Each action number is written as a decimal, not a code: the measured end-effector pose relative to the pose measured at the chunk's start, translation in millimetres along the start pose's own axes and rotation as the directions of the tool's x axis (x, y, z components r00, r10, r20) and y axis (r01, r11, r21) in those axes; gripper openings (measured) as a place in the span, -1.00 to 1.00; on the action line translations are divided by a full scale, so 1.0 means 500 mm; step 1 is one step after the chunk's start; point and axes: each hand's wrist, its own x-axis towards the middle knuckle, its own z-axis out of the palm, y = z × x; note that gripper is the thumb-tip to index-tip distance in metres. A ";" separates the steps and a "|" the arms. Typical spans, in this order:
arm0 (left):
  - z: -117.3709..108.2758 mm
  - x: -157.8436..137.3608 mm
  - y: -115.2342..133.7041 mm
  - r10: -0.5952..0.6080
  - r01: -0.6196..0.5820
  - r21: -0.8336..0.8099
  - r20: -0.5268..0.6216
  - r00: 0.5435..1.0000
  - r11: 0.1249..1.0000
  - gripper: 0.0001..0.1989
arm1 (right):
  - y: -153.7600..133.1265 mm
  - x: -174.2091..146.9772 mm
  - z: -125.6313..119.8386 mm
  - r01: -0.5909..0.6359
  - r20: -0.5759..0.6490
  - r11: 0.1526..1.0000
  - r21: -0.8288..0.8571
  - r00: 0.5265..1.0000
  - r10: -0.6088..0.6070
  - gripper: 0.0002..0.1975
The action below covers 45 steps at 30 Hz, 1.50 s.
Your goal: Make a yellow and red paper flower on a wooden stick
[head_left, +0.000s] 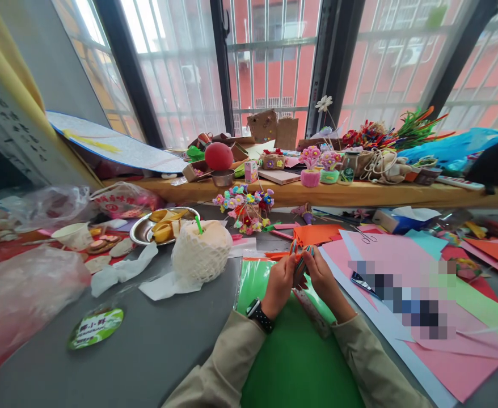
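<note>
My left hand [278, 283], with a dark dotted watch strap at the wrist, and my right hand [324, 283] meet in front of me. Their fingers are closed around a small multicoloured striped piece [299, 271]; its kind is unclear, partly hidden by the fingers. Below them lies a large green sheet [300, 368], with a clear plastic sleeve [249, 283] at its far end. A pale ruler-like strip [312, 314] rests slantwise on the green. Just beyond the hands is a folded orange sheet [317, 233].
Pink paper [465, 368] and scissors [368, 237] lie on the right. To the left are a netted coconut [202, 252] with a green straw, a metal bowl [140, 232] with peels, and plastic bags [32, 300]. Small flower crafts [244, 207] stand before the crowded windowsill [181, 195].
</note>
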 end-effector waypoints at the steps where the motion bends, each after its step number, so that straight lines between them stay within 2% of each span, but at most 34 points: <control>1: -0.001 0.002 -0.001 -0.032 0.032 -0.049 0.012 0.999 0.998 -0.60 | -0.001 0.001 -0.003 0.007 -0.006 1.000 0.001 1.000 -0.007 -0.72; 4: -0.003 0.007 -0.005 -0.107 0.133 -0.150 0.168 0.980 0.980 -0.57 | -0.003 0.002 -0.009 0.018 -0.009 1.000 0.009 1.000 -0.018 -0.71; 7: -0.004 0.007 -0.006 -0.116 0.172 -0.172 0.292 0.949 0.970 -0.57 | -0.006 0.002 -0.010 0.011 0.021 1.000 0.019 1.000 -0.012 -0.70; 13: -0.004 0.001 -0.002 -0.054 0.067 -0.047 0.230 0.972 0.997 -0.60 | -0.004 0.005 -0.009 -0.036 0.062 0.999 -0.007 0.997 0.037 -0.71; 17: -0.005 0.004 -0.007 -0.028 0.027 0.009 0.192 0.981 1.000 -0.62 | -0.008 0.006 -0.014 -0.105 0.055 0.993 0.045 0.993 0.102 -0.71; 20: -0.005 0.009 -0.011 -0.033 0.037 -0.012 0.240 0.970 0.999 -0.62 | -0.016 0.005 -0.018 -0.197 0.079 0.971 0.135 0.979 0.187 -0.69; 22: -0.005 0.011 -0.012 -0.046 0.065 -0.051 0.309 0.950 0.997 -0.61 | -0.021 0.003 -0.019 -0.209 0.090 0.964 0.165 0.976 0.196 -0.66; 25: -0.006 0.010 -0.008 -0.065 0.116 -0.097 0.417 0.906 0.989 -0.59 | -0.024 0.000 -0.017 -0.129 0.015 0.978 0.161 0.992 0.129 -0.68; 29: -0.011 0.006 0.006 -0.104 0.208 -0.128 0.556 0.825 0.970 -0.56 | -0.019 -0.004 -0.011 -0.082 -0.090 0.984 0.156 0.991 0.097 -0.70; 32: -0.015 0.004 0.015 -0.112 0.266 -0.158 0.627 0.771 0.951 -0.58 | -0.014 -0.004 -0.008 -0.077 -0.114 0.988 0.136 0.989 0.093 -0.70; 34: -0.015 0.003 0.016 -0.113 0.282 -0.173 0.632 0.767 0.944 -0.60 | -0.009 -0.003 -0.006 -0.067 -0.119 0.991 0.117 0.990 0.081 -0.70; 37: -0.015 0.002 0.014 -0.117 0.278 -0.176 0.608 0.785 0.944 -0.61 | -0.004 -0.001 -0.004 -0.062 -0.129 0.992 0.110 0.989 0.076 -0.70; 40: -0.016 0.000 0.016 -0.115 0.316 -0.216 0.630 0.768 0.924 -0.62 | -0.005 -0.003 -0.009 -0.096 -0.085 0.980 0.175 0.990 0.112 -0.70; 43: -0.023 -0.001 0.025 -0.105 0.426 -0.321 0.683 0.723 0.846 -0.64 | -0.011 -0.006 -0.022 -0.136 0.074 0.944 0.300 0.990 0.119 -0.61; 45: -0.028 -0.001 0.032 -0.110 0.511 -0.354 0.731 0.674 0.783 -0.67 | -0.013 -0.007 -0.030 -0.176 0.176 0.924 0.338 0.977 0.121 -0.52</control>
